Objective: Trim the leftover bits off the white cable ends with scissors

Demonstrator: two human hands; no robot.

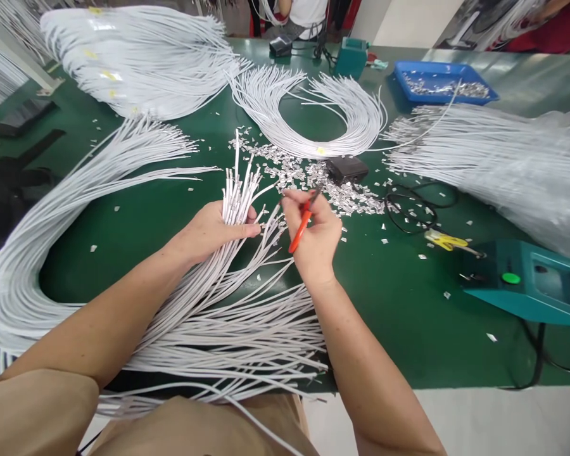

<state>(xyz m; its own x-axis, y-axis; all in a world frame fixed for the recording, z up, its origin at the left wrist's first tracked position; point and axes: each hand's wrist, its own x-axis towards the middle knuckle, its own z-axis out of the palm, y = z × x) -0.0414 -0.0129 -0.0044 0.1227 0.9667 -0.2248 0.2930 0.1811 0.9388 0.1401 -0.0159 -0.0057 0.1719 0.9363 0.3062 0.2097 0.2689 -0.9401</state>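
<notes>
My left hand (pixel 218 231) is closed round a bunch of white cables (pixel 235 202), whose cut ends stick up past the thumb. In my right hand (pixel 316 237) is a small hand tool with red-orange handles (pixel 300 231); its dark tip lies near my fingers, and its exact kind is hard to make out. My right fingertips are at the end of a cable curving out from the bunch. More loose white cables (pixel 228 342) spread across the table edge below my hands. Small silvery metal pieces (pixel 294 168) lie scattered just beyond them.
A dark block (pixel 346 169) sits among the metal pieces. Coiled cable bundles (pixel 313 142) lie behind, with a plastic-covered bundle (pixel 503 158) at right. A blue tray (pixel 408 95) holds metal pieces. A teal device (pixel 527 278) with a yellow clip (pixel 446 240) stands at right. People work beyond the table.
</notes>
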